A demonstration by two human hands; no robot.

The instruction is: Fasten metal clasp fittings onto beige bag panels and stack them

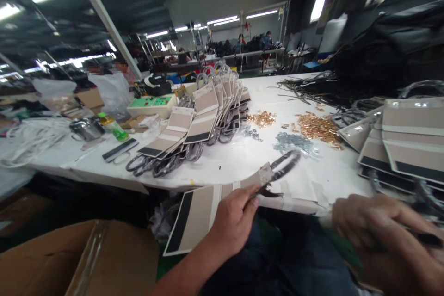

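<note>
Fingers point(243, 193) of the left hand point(233, 218) pinch a beige panel point(197, 215) with a black end band, close to the end carrying its looped handle point(287, 165); that grip appears to steady the handle end over the table point(239, 166) while the longer body projects past the near edge. A ragged dark strip point(274, 193) shows at the fingertips. The right hand point(385, 226) is blurred, its fingers curled; whether they grip the dark object point(428, 239) beside them cannot be told. Beyond, grey pieces point(294, 142) and gold-coloured pieces point(317, 127) lie in loose heaps, presumably central for easy picking. Similar panels overlap in a left stack point(203, 122) and a right stack point(412, 143), the fanned layering probably letting each lift off singly. A bottle point(114, 128) stands farther left; a cardboard box point(125, 254) sits below the near edge.
</note>
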